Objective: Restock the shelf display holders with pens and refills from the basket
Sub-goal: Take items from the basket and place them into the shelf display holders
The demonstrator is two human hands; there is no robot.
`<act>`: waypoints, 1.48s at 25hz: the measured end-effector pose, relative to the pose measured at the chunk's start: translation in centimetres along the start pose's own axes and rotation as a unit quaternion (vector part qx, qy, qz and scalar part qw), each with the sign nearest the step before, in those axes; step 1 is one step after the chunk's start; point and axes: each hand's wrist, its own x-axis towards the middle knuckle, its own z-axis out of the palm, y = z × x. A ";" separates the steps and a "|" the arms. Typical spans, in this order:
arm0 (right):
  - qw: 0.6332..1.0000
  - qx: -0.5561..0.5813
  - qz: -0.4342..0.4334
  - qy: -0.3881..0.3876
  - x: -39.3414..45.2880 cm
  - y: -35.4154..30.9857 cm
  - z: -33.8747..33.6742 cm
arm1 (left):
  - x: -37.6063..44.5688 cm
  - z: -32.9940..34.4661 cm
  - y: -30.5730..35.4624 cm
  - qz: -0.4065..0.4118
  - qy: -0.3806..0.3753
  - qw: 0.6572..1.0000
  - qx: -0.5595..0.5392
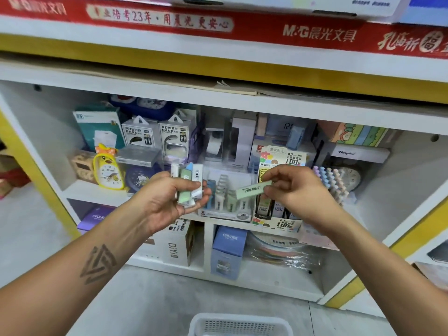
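Stationery shop: a yellow duck clock (108, 169) stands far left of the clear display holder (226, 197) on the white shelf (97, 194). The left hand (173, 200), just left of the holder, curls its fingers round a bundle of small refill boxes (189, 186). The right hand (294, 187) pinches one pale green refill box (253, 189) above the holder. A white basket (240, 326) sits below it on the floor.

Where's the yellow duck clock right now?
The yellow duck clock stands at the left of the middle shelf, just left of the left hand, below the power bank boxes.
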 end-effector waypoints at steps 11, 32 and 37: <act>0.925 -0.345 -0.140 0.081 4.6 -0.3 3.9 | 0.8 -0.6 0.1 -0.044 -0.030 0.998 -0.025; 0.995 -0.081 0.022 -0.053 5.8 -2.5 5.8 | -0.3 1.0 0.0 -0.053 -0.074 0.996 0.000; 0.985 0.137 0.075 -0.069 2.6 -3.3 5.5 | 0.1 3.4 -0.9 -0.033 -0.080 0.996 0.015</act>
